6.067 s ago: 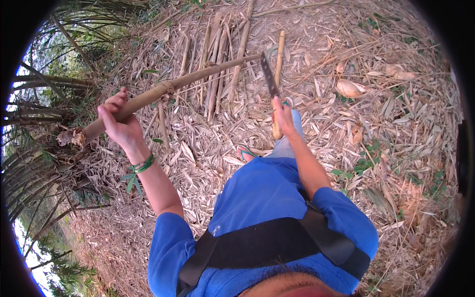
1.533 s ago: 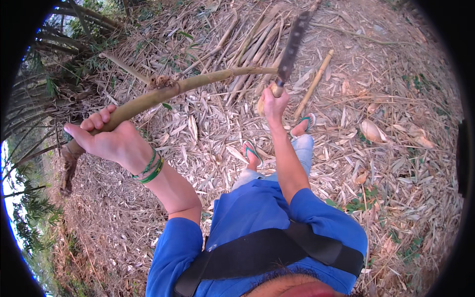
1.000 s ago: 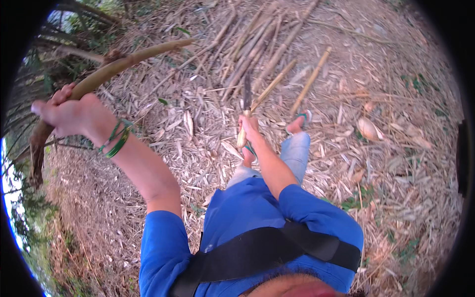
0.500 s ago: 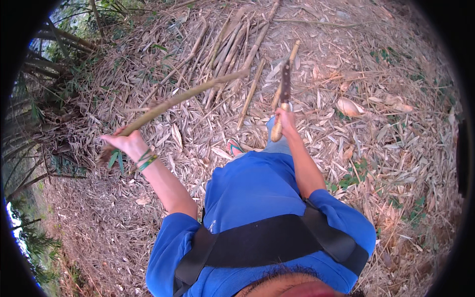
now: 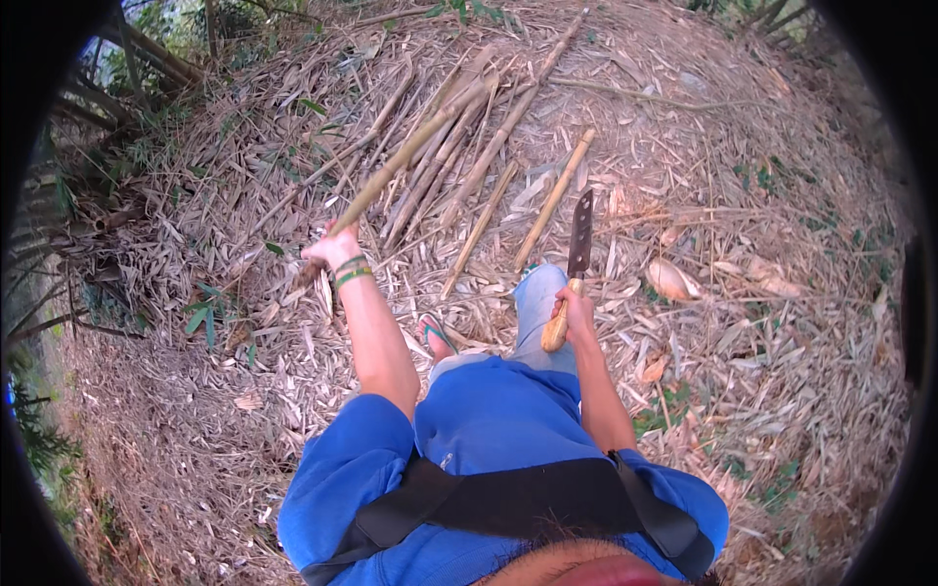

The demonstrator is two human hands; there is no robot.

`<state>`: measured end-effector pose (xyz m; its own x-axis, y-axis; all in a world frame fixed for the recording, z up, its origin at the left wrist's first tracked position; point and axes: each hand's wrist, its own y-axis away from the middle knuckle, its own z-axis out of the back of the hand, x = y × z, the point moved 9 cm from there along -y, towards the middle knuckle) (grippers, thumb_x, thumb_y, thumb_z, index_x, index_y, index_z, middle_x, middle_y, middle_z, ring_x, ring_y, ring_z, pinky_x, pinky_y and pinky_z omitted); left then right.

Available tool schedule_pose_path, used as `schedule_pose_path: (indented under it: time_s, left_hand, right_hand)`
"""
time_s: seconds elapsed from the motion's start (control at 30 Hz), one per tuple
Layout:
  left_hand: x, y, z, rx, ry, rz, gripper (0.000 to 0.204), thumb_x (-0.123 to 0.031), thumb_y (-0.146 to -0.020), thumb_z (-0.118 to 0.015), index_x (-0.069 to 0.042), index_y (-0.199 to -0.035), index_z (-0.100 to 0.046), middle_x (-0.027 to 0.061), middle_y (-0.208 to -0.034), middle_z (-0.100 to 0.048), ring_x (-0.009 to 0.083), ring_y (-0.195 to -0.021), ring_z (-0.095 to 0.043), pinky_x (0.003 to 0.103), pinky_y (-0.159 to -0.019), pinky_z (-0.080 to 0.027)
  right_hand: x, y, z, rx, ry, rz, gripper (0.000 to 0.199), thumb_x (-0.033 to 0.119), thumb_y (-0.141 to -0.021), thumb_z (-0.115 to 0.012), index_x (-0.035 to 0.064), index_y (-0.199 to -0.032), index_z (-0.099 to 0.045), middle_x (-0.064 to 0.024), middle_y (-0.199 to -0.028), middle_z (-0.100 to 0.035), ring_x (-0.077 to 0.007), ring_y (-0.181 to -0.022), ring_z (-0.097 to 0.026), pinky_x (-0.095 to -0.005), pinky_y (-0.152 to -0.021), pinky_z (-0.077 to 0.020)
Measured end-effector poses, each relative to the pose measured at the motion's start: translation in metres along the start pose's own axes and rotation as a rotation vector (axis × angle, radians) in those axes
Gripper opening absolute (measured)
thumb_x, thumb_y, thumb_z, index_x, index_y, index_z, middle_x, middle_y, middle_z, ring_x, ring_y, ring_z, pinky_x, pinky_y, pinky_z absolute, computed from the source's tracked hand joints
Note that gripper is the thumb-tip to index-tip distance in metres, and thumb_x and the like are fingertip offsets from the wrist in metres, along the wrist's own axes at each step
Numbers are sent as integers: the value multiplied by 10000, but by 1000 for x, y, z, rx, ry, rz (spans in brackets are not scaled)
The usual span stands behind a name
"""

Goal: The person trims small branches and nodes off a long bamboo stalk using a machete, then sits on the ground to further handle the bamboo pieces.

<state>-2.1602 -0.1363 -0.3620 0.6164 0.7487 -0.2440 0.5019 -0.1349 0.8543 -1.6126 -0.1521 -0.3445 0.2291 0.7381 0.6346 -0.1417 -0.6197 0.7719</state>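
Observation:
Out to the left, my left hand [image 5: 335, 251] is closed round the lower part of a greenish-tan bamboo pole [image 5: 399, 161]. The pole slants up and away to the right, its far part over a heap of sticks. A frayed brown end shows just below the hand. In front of my right knee, my right hand [image 5: 576, 311] grips a machete by its pale wooden handle [image 5: 555, 332]. Its dark, spotted blade [image 5: 581, 234] points away from me and touches nothing that I can make out.
A pile of cut bamboo sticks [image 5: 440, 166] lies ahead. Two shorter pieces, one yellowish [image 5: 557, 200] and one duller [image 5: 481, 230], lie between it and my feet. Dry leaves [image 5: 743, 391] cover the ground. Bamboo stems [image 5: 147, 49] stand at the far left. My sandalled foot [image 5: 437, 337] is below.
My left hand has swung forward and to the right, and the pole now points more steeply away from me. The machete has come slightly nearer, still in my right hand.

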Motion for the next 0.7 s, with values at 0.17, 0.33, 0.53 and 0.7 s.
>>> schedule_pose_path:
  time_s: [0.17,0.33,0.53,0.7]
  left_hand:
    - [141,-26,13,-17,-637,306,1148,-743,-785,-574,-140,-1561,21,170,-1613,14,390,-1484,-33,663,-1145,-66]
    - [176,-81,103,312,-1356,-117,693,-521,-891,-639,-10,-1340,-508,133,-1216,-620,208,-1152,-552,409,-971,-413]
    - [250,-162,275,556,-2328,-174,615,-410,-805,-746,-5,-1245,-602,155,-1050,-707,257,-991,-666,351,-854,-507]
    - [310,-304,372,712,-2667,-432,844,-413,-761,-749,13,-1402,-403,220,-1206,-612,389,-1121,-584,492,-917,-481]
  right_hand:
    - [32,-62,6,57,142,-64,66,60,-782,-606,12,-775,-561,-55,-603,-540,-159,-455,-525,-307,-433,-450]
    - [40,-151,-20,193,223,-28,77,67,-788,-606,20,-814,-550,-56,-618,-541,-159,-491,-538,-303,-467,-465]
    - [20,-291,-61,260,141,117,97,72,-783,-619,6,-832,-566,-57,-623,-550,-152,-506,-535,-294,-489,-453]
    - [6,-377,-83,289,21,206,120,64,-794,-618,1,-882,-567,-59,-649,-553,-146,-525,-527,-283,-502,-433]
